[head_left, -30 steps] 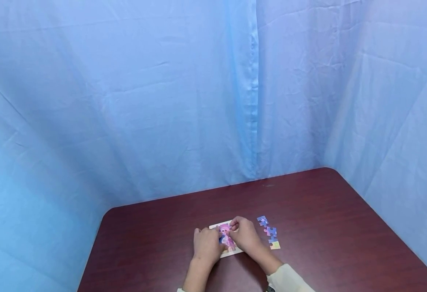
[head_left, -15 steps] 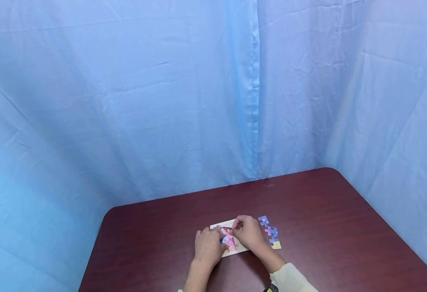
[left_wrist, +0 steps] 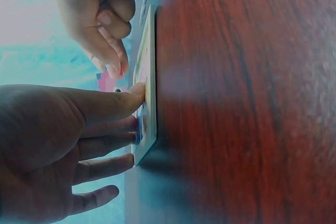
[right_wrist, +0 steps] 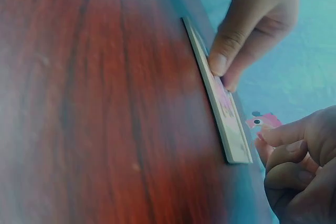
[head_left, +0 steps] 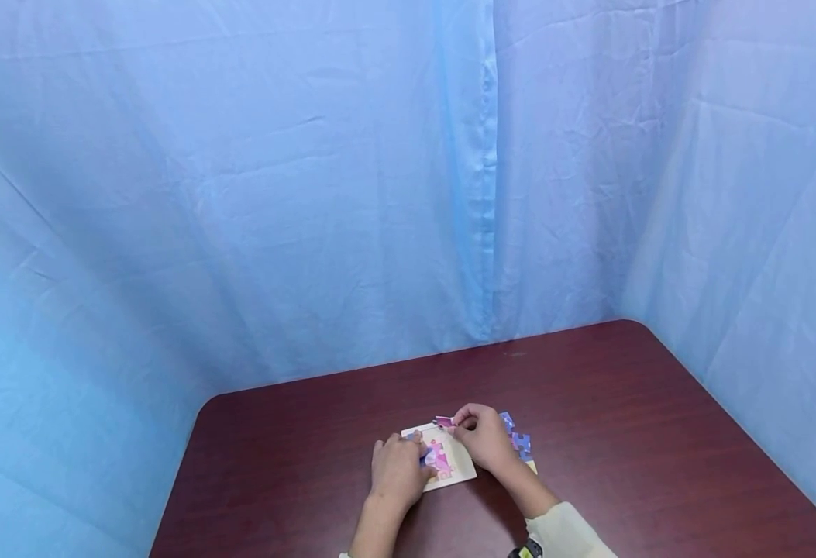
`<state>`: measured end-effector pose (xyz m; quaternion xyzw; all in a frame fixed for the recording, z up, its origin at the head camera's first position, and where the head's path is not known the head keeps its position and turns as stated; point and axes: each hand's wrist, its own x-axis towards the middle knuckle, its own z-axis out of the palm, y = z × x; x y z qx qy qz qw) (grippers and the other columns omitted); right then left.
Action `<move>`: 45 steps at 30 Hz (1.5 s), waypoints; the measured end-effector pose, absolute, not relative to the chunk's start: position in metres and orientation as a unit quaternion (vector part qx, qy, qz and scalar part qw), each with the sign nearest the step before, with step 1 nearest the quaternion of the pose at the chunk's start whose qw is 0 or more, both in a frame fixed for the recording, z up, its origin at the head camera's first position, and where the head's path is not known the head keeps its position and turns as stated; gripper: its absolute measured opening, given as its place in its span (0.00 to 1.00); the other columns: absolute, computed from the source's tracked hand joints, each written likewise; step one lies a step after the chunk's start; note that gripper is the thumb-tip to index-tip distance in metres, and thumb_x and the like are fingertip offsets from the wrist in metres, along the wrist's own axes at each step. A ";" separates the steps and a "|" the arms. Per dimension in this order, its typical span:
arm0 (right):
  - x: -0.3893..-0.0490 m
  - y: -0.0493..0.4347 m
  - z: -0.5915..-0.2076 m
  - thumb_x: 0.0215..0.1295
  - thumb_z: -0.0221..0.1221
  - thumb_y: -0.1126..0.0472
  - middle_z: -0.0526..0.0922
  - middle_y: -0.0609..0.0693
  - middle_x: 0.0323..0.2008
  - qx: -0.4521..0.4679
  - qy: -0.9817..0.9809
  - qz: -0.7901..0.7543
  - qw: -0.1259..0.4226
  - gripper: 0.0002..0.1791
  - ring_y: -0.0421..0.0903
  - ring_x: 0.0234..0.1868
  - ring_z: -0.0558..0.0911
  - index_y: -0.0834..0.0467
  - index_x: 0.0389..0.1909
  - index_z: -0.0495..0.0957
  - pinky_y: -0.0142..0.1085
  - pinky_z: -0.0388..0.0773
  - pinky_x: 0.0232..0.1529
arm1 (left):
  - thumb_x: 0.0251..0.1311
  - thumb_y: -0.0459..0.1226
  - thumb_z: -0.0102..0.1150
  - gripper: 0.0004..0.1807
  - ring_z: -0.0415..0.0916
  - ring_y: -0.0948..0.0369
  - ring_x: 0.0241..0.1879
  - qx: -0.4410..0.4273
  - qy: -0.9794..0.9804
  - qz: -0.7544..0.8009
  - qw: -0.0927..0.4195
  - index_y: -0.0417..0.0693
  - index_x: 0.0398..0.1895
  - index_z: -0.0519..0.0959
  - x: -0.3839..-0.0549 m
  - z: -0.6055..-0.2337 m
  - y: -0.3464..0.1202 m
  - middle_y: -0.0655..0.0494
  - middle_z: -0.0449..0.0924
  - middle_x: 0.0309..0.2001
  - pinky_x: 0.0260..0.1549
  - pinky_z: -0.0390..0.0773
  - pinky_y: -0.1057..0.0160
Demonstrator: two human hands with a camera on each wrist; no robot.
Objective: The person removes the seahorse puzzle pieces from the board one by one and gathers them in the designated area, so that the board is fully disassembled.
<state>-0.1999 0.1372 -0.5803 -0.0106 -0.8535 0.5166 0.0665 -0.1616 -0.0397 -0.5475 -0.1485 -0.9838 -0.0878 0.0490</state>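
Note:
A pale puzzle board (head_left: 462, 467) lies on the table, with pink and blue pieces fitted in its left part and bare tray on its right. My left hand (head_left: 397, 470) rests on the board's left side; in the left wrist view its fingers (left_wrist: 107, 169) are straight and the thumb presses the near rim. Above the board's far right corner, my right hand (head_left: 486, 439) pinches a pink puzzle piece (head_left: 444, 421) between thumb and forefinger. That piece (right_wrist: 269, 120) shows a cartoon eye in the right wrist view, tilted and apart from the board.
Several loose blue, pink and yellow puzzle pieces (head_left: 521, 443) lie to the right of the board, partly hidden behind the right hand. The dark red table (head_left: 310, 449) meets a light blue curtain (head_left: 275, 194) along its far and side edges.
My right hand has lifted the pink piece out of the board and drawn it up and to the right, baring the tray beneath. My left hand has barely moved.

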 end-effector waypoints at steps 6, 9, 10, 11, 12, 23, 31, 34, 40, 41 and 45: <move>-0.198 0.146 -0.575 0.57 0.66 0.68 0.83 0.45 0.22 -0.051 -0.865 0.496 0.063 0.03 0.36 0.24 0.75 0.58 0.32 0.85 0.30 0.71 0.31 | 0.50 0.52 0.80 0.25 0.84 0.52 0.52 -0.147 -0.984 -0.094 0.042 0.54 0.51 0.91 -0.161 -0.548 -0.039 0.55 0.89 0.58 0.44 0.74 0.51; -0.198 0.150 -0.575 0.58 0.66 0.67 0.84 0.44 0.23 -0.069 -0.869 0.486 0.065 0.04 0.36 0.24 0.76 0.56 0.33 0.85 0.31 0.71 0.30 | 0.50 0.52 0.79 0.24 0.84 0.53 0.52 -0.150 -0.983 -0.095 0.045 0.55 0.50 0.92 -0.160 -0.548 -0.040 0.55 0.89 0.58 0.45 0.75 0.51; -0.198 0.151 -0.575 0.58 0.66 0.67 0.84 0.44 0.23 -0.071 -0.869 0.485 0.067 0.04 0.36 0.24 0.76 0.56 0.33 0.86 0.31 0.72 0.30 | 0.50 0.52 0.80 0.24 0.84 0.53 0.52 -0.150 -0.983 -0.095 0.047 0.55 0.50 0.92 -0.160 -0.549 -0.040 0.55 0.90 0.58 0.45 0.75 0.51; -0.198 0.152 -0.575 0.59 0.65 0.67 0.84 0.44 0.24 -0.072 -0.869 0.485 0.069 0.04 0.37 0.23 0.76 0.56 0.33 0.86 0.31 0.73 0.29 | 0.50 0.52 0.80 0.23 0.85 0.53 0.51 -0.150 -0.983 -0.094 0.050 0.55 0.50 0.92 -0.160 -0.549 -0.041 0.55 0.90 0.58 0.45 0.75 0.51; -0.198 0.153 -0.574 0.59 0.65 0.67 0.85 0.45 0.24 -0.072 -0.869 0.484 0.072 0.05 0.37 0.23 0.77 0.56 0.34 0.86 0.32 0.73 0.29 | 0.50 0.52 0.80 0.23 0.85 0.53 0.51 -0.150 -0.983 -0.093 0.053 0.55 0.49 0.92 -0.160 -0.549 -0.041 0.55 0.90 0.58 0.44 0.75 0.50; -0.198 0.162 -0.573 0.60 0.63 0.64 0.86 0.43 0.26 -0.095 -0.898 0.424 0.061 0.06 0.38 0.27 0.78 0.55 0.36 0.86 0.36 0.71 0.30 | 0.48 0.52 0.81 0.24 0.85 0.53 0.51 -0.146 -0.982 -0.102 0.060 0.56 0.50 0.92 -0.162 -0.552 -0.040 0.56 0.90 0.57 0.44 0.74 0.50; -0.197 0.163 -0.577 0.61 0.63 0.66 0.85 0.47 0.26 -0.087 -0.889 0.445 0.063 0.05 0.39 0.27 0.78 0.59 0.37 0.85 0.34 0.74 0.32 | 0.49 0.51 0.81 0.24 0.85 0.53 0.52 -0.136 -0.983 -0.109 0.053 0.55 0.51 0.92 -0.161 -0.553 -0.043 0.56 0.89 0.58 0.45 0.74 0.50; -0.196 0.165 -0.580 0.61 0.62 0.67 0.85 0.48 0.26 -0.087 -0.883 0.456 0.066 0.06 0.39 0.27 0.77 0.61 0.37 0.85 0.33 0.74 0.32 | 0.50 0.51 0.81 0.24 0.85 0.53 0.53 -0.133 -0.984 -0.113 0.045 0.55 0.51 0.91 -0.160 -0.552 -0.043 0.56 0.89 0.59 0.48 0.75 0.47; -0.196 0.170 -0.583 0.61 0.62 0.67 0.85 0.48 0.26 -0.092 -0.881 0.458 0.069 0.05 0.39 0.26 0.78 0.61 0.37 0.85 0.32 0.74 0.32 | 0.51 0.51 0.80 0.24 0.84 0.53 0.53 -0.133 -0.983 -0.119 0.044 0.56 0.51 0.91 -0.159 -0.551 -0.043 0.56 0.89 0.60 0.47 0.75 0.48; -0.197 0.170 -0.583 0.60 0.62 0.67 0.85 0.48 0.26 -0.092 -0.882 0.457 0.070 0.05 0.39 0.26 0.78 0.62 0.36 0.85 0.32 0.74 0.31 | 0.51 0.51 0.80 0.24 0.84 0.53 0.53 -0.132 -0.983 -0.120 0.045 0.56 0.52 0.91 -0.159 -0.551 -0.042 0.56 0.89 0.60 0.47 0.75 0.48; -0.198 0.171 -0.581 0.59 0.62 0.67 0.85 0.49 0.26 -0.092 -0.884 0.453 0.071 0.05 0.39 0.26 0.78 0.62 0.35 0.85 0.32 0.74 0.31 | 0.50 0.51 0.80 0.25 0.84 0.53 0.54 -0.133 -0.982 -0.124 0.048 0.56 0.53 0.91 -0.160 -0.551 -0.043 0.56 0.89 0.60 0.47 0.74 0.48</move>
